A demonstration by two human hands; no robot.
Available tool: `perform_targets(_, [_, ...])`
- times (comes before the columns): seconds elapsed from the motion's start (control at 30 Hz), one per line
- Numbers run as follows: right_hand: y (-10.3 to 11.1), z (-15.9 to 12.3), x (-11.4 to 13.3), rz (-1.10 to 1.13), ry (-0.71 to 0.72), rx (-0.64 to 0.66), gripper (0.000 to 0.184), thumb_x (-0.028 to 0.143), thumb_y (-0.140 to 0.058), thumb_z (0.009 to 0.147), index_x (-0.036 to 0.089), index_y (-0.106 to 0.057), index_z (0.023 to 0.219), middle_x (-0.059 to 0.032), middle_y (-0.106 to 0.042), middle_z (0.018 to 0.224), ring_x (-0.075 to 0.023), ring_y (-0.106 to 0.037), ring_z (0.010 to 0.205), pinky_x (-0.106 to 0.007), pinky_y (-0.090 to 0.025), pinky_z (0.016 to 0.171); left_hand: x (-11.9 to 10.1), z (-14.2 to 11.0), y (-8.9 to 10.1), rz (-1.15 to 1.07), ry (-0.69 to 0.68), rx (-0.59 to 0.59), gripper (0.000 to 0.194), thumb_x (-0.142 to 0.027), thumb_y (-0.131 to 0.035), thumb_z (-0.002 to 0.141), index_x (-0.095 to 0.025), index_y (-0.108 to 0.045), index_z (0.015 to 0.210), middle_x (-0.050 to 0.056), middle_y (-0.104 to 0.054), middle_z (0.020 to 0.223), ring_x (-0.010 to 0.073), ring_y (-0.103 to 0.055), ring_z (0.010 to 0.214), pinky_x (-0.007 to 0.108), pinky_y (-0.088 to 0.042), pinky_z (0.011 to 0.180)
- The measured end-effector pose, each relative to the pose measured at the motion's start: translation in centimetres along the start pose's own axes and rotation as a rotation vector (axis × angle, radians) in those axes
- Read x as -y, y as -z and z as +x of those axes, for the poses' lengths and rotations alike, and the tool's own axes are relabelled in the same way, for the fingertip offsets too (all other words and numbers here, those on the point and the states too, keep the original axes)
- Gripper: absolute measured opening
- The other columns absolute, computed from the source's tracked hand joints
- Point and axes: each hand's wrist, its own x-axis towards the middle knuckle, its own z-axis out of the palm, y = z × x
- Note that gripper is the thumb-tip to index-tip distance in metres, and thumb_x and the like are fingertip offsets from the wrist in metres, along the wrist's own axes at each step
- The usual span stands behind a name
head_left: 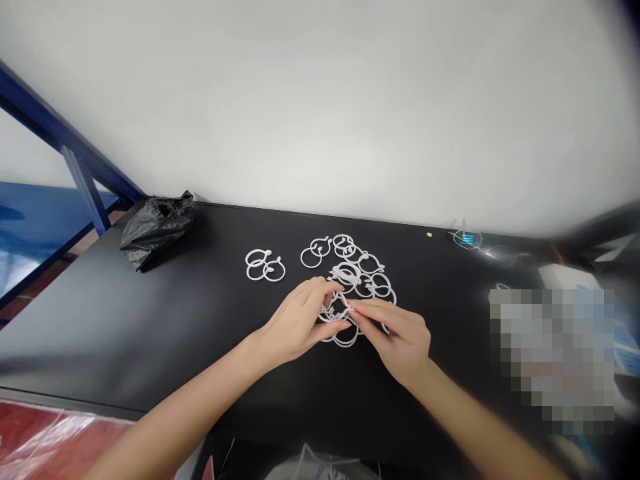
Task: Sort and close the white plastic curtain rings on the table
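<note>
A heap of white plastic rings (361, 275) lies in the middle of the black table (165, 313). My left hand (300, 319) and my right hand (397, 333) meet at the near edge of the heap. Both pinch the same white ring (334, 312) between thumb and fingertips, just above the tabletop. More rings lie under and behind my fingers. A small separate cluster of three rings (264, 265) rests to the left of the heap.
A crumpled black plastic bag (156, 225) sits at the far left of the table by the white wall. A small clear object (467, 238) and a yellow dot (429, 235) lie at the far right. A blurred-out area covers the right side.
</note>
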Motion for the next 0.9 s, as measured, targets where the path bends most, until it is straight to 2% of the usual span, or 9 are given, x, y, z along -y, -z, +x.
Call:
perform_targets(0.13, [0.17,0.13,-0.11,0.031,0.03,0.015,0.032,0.004,-0.068,0.083,0.026,-0.076,0.105,-0.0029,-0.079,0.091,-0.0177,-0.075,0.073,-0.028,-0.065,0.063,-0.1,0.03,-0.03,-0.007,0.005,0.016,0.033,-0.042,-0.045,0.1,-0.017,-0.043,0.12,0.001,-0.049,0.081,0.0154,-0.047,0.073,0.029,-0.046,0.07])
perform_targets(0.3, [-0.02,0.0,-0.08,0.085,0.027,-0.025,0.036,0.0,-0.07,0.079,0.025,-0.075,0.104,-0.0035,-0.079,0.089,-0.0178,-0.075,0.07,-0.029,-0.064,0.061,-0.38,0.02,0.11,-0.01,-0.001,0.023,0.031,-0.041,-0.045,0.1,-0.018,-0.042,0.119,0.0,-0.046,0.079,0.0154,-0.046,0.073,0.029,-0.045,0.069])
perform_targets(0.63, [0.18,0.03,0.11,0.1,0.023,-0.004,0.038,-0.002,-0.068,0.08,0.026,-0.075,0.105,-0.0028,-0.078,0.086,-0.0161,-0.073,0.067,-0.026,-0.061,0.054,-0.59,0.1,0.15,-0.049,-0.023,0.025,0.024,-0.035,-0.045,0.1,-0.018,-0.041,0.117,-0.001,-0.043,0.078,0.0141,-0.045,0.071,0.027,-0.044,0.067])
perform_targets(0.77, [0.14,0.06,0.03,0.102,0.013,0.0,0.037,0.0,-0.07,0.08,0.026,-0.075,0.105,-0.003,-0.078,0.087,-0.017,-0.074,0.071,-0.027,-0.062,0.06,-0.52,0.13,0.27,-0.036,-0.017,0.022,0.028,-0.04,-0.045,0.1,-0.018,-0.042,0.117,-0.001,-0.045,0.078,0.014,-0.046,0.071,0.028,-0.045,0.069])
perform_targets(0.9, [0.17,0.08,-0.07,0.118,0.0,-0.005,0.044,0.003,-0.074,0.077,0.025,-0.071,0.116,-0.006,-0.078,0.096,-0.0191,-0.074,0.076,-0.033,-0.064,0.068,-0.24,0.12,0.57,-0.013,-0.019,-0.011,0.034,-0.046,-0.046,0.098,-0.018,-0.044,0.118,-0.001,-0.049,0.079,0.0144,-0.048,0.071,0.029,-0.045,0.07])
